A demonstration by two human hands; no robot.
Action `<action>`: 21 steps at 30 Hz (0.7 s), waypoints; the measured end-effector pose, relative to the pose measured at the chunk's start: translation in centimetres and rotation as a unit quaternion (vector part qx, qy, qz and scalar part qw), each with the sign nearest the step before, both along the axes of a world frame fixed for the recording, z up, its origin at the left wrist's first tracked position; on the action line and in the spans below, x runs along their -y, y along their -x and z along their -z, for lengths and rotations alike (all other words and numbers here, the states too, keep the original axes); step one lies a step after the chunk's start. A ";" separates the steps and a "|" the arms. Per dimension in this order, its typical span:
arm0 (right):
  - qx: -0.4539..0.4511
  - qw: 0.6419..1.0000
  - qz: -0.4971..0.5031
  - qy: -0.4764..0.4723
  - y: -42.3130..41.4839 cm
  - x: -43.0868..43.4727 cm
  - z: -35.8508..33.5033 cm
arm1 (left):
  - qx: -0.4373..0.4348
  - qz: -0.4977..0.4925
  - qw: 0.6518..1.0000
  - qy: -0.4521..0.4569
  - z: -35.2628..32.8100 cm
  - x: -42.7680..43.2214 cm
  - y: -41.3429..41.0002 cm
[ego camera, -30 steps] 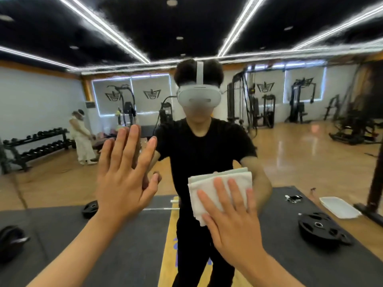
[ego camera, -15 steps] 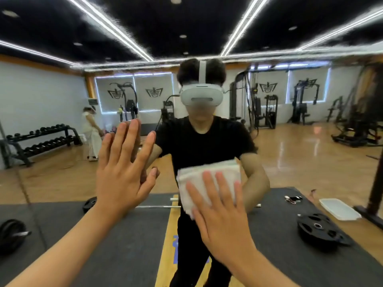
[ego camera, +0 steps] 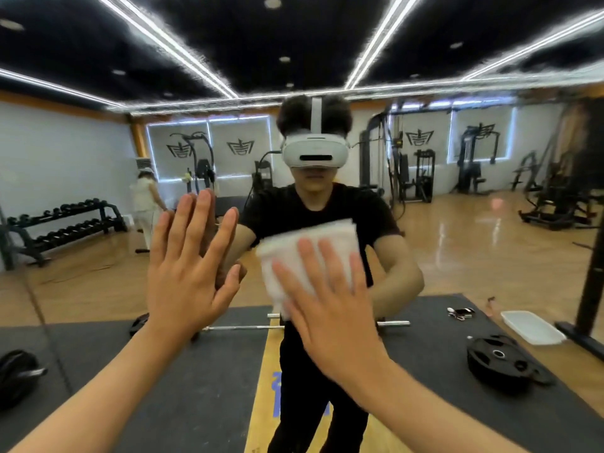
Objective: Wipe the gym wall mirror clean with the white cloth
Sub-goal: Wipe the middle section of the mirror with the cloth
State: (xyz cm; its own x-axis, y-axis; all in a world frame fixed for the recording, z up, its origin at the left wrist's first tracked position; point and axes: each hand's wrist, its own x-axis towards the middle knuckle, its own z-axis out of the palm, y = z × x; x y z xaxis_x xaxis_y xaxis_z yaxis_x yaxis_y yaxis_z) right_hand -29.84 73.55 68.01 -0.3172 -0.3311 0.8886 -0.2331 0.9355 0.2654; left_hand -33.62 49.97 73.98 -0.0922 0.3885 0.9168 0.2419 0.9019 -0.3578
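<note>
**Mirror wiping, head view.** My right hand (ego camera: 330,308) lies flat, fingers straight and spread. It presses the folded white cloth (ego camera: 313,235) against the gym wall mirror (ego camera: 474,250) at chest height of my reflection (ego camera: 313,201). The cloth's top edge and left side show beyond my fingers and are slightly blurred. My left hand (ego camera: 186,273) is likewise open and holds nothing; its palm and straight fingers appear to rest flat on the glass just beside the cloth.

The cloth looks soft, light and thick in its folds. I judge it will slide easily on the glass but bunch or unfold if pushed from one edge. It is best held under the whole palm over its middle, fingertips near the leading edge. The glass is rigid but breakable, so even pressure suits it.
</note>
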 end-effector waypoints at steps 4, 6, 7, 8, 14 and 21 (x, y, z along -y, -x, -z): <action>0.003 0.990 -0.002 -0.141 0.3 -4.0 -0.6 | -0.003 -0.001 1.000 0.005 0.1 0.1 0.1; -0.038 0.996 0.005 -0.079 0.9 -5.5 -7.3 | -0.006 -0.002 1.000 0.005 0.0 0.1 0.2; -0.055 0.998 0.015 -0.031 1.1 -6.1 -10.9 | -0.006 -0.003 1.000 0.004 0.0 0.0 0.2; -0.065 0.998 0.023 0.010 1.2 -6.5 -14.0 | -0.005 -0.002 1.000 0.002 0.0 0.0 0.1; -0.048 0.998 0.027 0.044 0.5 -6.4 -8.5 | 0.004 -0.004 1.000 -0.003 0.2 0.0 -0.1; -0.033 0.983 0.017 -0.178 0.0 -12.7 -5.9 | -0.005 0.005 1.000 0.001 0.1 0.1 0.0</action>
State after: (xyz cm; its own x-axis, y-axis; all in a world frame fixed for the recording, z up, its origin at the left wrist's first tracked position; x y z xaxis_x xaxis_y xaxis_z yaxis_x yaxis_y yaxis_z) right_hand -29.86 86.25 73.95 -0.2794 -0.6153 0.7371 -0.1749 0.7875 0.5910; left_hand -33.65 49.87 73.93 -0.0783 0.3915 0.9168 0.2474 0.8985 -0.3625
